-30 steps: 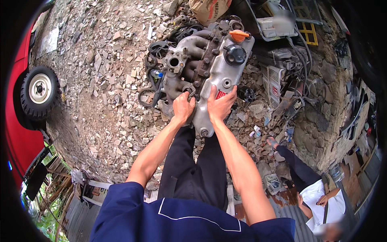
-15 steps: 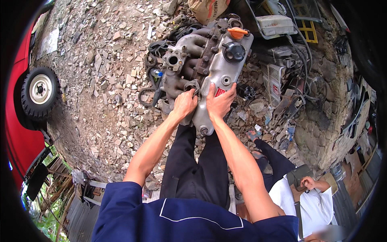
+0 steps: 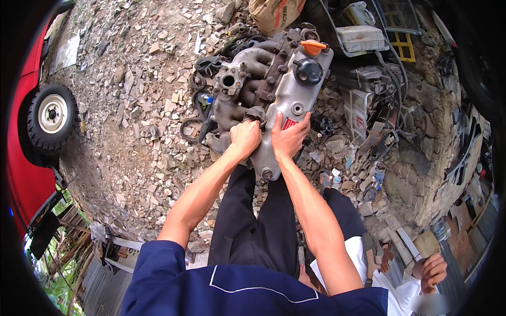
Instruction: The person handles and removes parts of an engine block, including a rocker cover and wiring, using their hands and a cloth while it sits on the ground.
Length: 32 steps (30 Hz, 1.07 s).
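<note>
In front of my legs stands an engine with a silver valve cover (image 3: 286,94), its long side running away from me. On the cover are an orange cap (image 3: 313,47), a round black part (image 3: 308,72) and a small red label (image 3: 289,124). My right hand (image 3: 289,138) grips the near part of the cover, thumb on top and fingers over its right side. My left hand (image 3: 245,138) is closed beside the cover's left edge, below the grey manifold (image 3: 227,108). A crumpled-looking grey piece (image 3: 256,113) shows by its knuckles; what the fingers hold is hidden.
Broken stone and rubble cover the ground. A red vehicle's wheel (image 3: 52,116) is at the left, a brown sack (image 3: 274,16) beyond the engine. Crates, hoses and scrap parts (image 3: 363,39) lie to the right. Another person in a white top (image 3: 342,253) is close at my lower right.
Both my hands keep their places on the engine. At the lower right the other person has moved closer to my right arm, and that person's raised hand has shifted right and down.
</note>
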Motion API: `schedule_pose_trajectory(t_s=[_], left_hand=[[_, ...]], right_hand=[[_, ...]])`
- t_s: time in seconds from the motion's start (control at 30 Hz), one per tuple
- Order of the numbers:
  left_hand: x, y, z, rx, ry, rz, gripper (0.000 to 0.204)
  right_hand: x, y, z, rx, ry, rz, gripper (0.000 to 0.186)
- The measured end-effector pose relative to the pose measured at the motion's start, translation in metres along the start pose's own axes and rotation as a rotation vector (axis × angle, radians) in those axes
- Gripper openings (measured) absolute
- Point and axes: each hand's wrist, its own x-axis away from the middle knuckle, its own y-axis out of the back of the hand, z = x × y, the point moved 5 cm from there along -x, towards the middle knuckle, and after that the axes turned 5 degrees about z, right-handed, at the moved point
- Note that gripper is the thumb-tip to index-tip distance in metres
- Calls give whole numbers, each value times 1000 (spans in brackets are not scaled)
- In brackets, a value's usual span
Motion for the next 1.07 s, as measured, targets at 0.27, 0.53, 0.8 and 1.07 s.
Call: schedule_pose_trajectory(t_s=[0.27,0.53,0.8,1.07], left_hand=[[11,13,12,-64,148,159,27],[82,-16,38,186,64,-271,36],[117,-78,50,716,435,-413,40],[129,-137,72,1489,971,-327,88]], right_hand=[[0,1,4,10,8,7,91],[2,2,5,16,-4,14,90],[1,1,7,11,2,14,90],[1,0,5,-5,-22,26,91]])
